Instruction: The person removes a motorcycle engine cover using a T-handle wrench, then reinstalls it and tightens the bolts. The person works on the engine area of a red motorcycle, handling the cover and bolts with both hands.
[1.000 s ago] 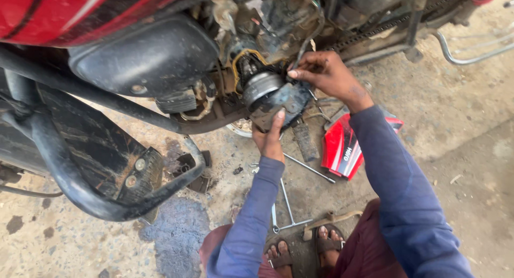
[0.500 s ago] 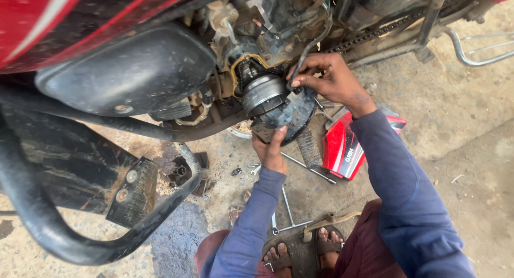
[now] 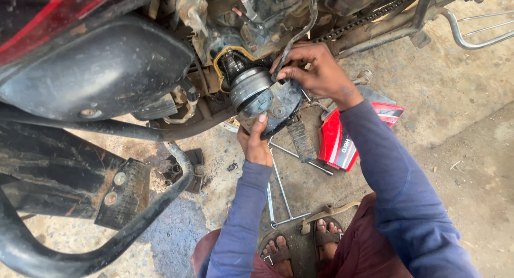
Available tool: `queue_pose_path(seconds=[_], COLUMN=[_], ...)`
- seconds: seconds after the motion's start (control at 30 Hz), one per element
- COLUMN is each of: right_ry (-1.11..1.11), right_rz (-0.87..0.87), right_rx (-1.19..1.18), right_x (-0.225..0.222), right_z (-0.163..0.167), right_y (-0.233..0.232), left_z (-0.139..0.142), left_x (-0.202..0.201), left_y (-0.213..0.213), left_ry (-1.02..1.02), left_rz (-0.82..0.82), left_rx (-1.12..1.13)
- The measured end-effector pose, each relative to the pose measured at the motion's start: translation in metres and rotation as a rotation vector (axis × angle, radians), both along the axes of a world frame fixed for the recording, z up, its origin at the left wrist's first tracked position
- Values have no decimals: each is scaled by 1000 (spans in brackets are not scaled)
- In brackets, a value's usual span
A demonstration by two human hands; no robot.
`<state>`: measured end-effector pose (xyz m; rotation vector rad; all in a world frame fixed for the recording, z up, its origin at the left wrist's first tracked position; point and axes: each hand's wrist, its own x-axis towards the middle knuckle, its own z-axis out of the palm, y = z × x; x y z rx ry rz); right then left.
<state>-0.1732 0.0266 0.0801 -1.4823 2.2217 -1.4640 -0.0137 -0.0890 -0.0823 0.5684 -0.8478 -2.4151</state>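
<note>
Both hands meet at a dark metal engine cover point(image 3: 270, 98) just above the middle of the frame, on the underside of a motorcycle whose engine point(image 3: 241, 21) fills the upper centre. Reaching up from below, the left hand point(image 3: 255, 141) has its grip pressed against the lower edge of the cover, thumb laid up its face and fingers tucked behind it, so the cover sits directly above and against that hand. Coming in from the right, the right hand point(image 3: 316, 72) has its fingertips pinched together at the cover's upper right edge, just where a black cable point(image 3: 300, 34) hangs down from the engine; whether they pinch the cable, a small fastener or the rim itself cannot be told. A round grey cylindrical housing point(image 3: 247, 85) juts from the cover's left part, just beside the left thumb. Left of this, a large black rounded body panel point(image 3: 96, 69) takes up the upper left, with a curved black guard bar point(image 3: 107, 240) sweeping across the lower left. On the concrete floor point(image 3: 460, 149) below the hands lie a red side panel point(image 3: 342, 136) just right of centre, a long metal wrench point(image 3: 281, 195), and the person's sandalled feet point(image 3: 300, 243) at the bottom centre.
</note>
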Motion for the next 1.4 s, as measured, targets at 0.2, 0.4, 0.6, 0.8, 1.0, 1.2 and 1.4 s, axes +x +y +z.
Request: queue_pose_path(seconds=[0.2, 0.4, 0.6, 0.8, 1.0, 1.2, 1.4], right_ry=[-177, 45, 154, 281, 436, 548, 550], right_rz=[74, 40, 24, 103, -31, -140, -103], right_rx=[50, 114, 110, 302, 440, 397, 326], right_x=[-13, -16, -9, -6, 29, 40, 34], right_z=[3, 12, 15, 33, 27, 24, 22], right_y=[2, -1, 2, 21, 23, 22, 21], left_z=[-12, -11, 4, 17, 23, 26, 29], left_x=[-4, -7, -9, -9, -10, -12, -10], left_y=[-12, -21, -25, -32, -33, -32, -36], left_ry=[-49, -102, -87, -144, -177, -212, -188], left_rz=[-25, -36, -52, -110, -160, -165, -185], left_rx=[17, 24, 119, 132, 99, 92, 49])
